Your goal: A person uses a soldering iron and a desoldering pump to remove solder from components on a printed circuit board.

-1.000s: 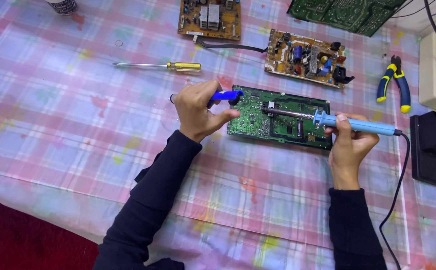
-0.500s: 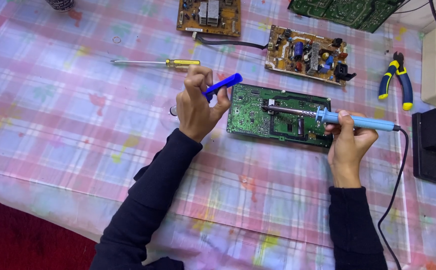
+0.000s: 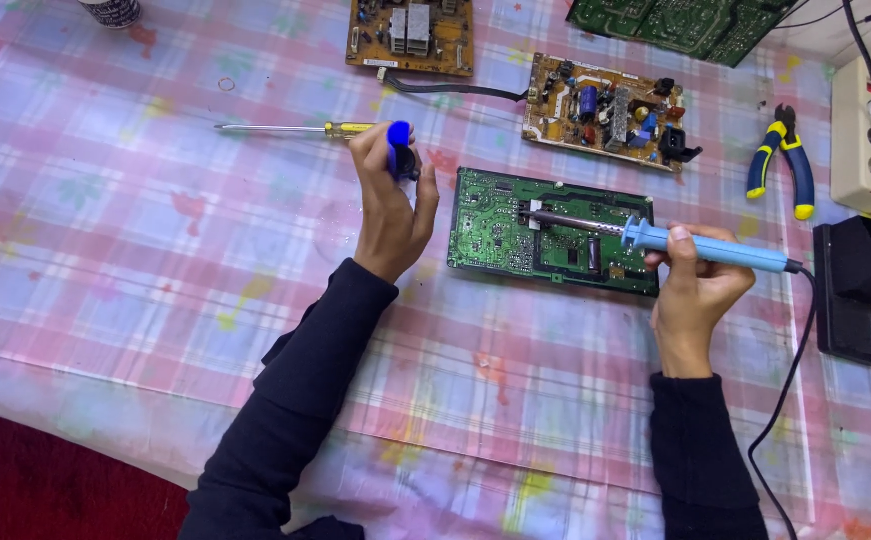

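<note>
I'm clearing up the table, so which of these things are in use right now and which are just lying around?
In use: soldering iron in right hand; blue desoldering pump in left hand; green circuit board.
Lying about: yellow-handled screwdriver, two brown circuit boards, pliers, power strip.

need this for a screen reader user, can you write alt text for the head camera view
The person's right hand holds a light blue soldering iron with its tip over a green rectangular circuit board on a pink checked tablecloth, while the left hand grips a dark blue desoldering pump off the board's left edge. A yellow-handled screwdriver lies beyond.
</note>
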